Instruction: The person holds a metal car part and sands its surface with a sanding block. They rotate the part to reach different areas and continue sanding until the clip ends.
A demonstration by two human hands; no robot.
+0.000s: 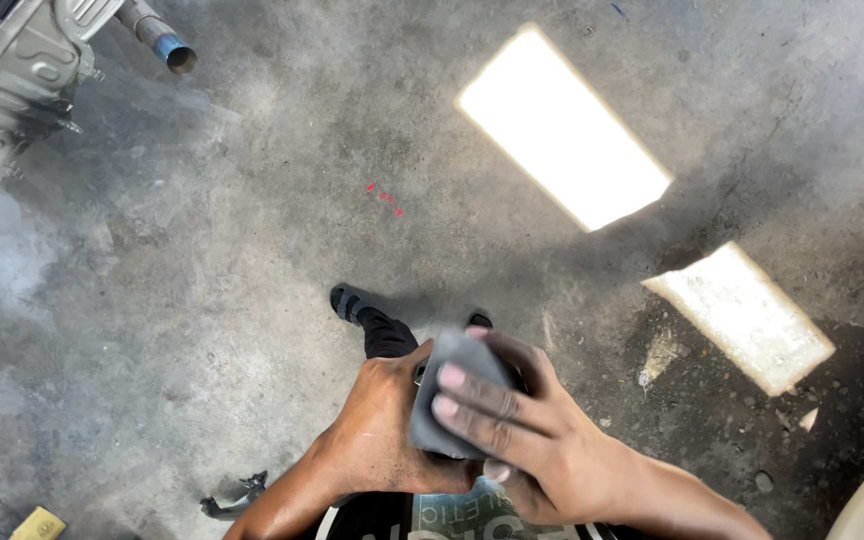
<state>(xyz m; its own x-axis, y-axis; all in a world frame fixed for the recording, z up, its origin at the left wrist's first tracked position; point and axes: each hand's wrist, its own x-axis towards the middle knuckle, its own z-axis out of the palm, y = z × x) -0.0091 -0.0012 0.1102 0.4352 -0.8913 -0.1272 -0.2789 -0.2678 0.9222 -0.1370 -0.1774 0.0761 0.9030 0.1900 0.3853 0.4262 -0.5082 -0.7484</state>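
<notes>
One grey sanding block (457, 395) sits clamped between two hands, left hand (382, 430) and right hand (522, 425), fingers (472, 400) gripping it.

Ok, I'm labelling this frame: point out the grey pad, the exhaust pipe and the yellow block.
grey pad (452, 385), head view, upper face.
exhaust pipe (157, 35), head view, bluish end.
yellow block (38, 524), head view, top.

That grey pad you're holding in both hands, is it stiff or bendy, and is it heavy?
The grey pad probably bends: it curves around the left hand under the right hand's fingers. It looks thin, so likely light. Its matte surface seems unlikely to slip.
</notes>
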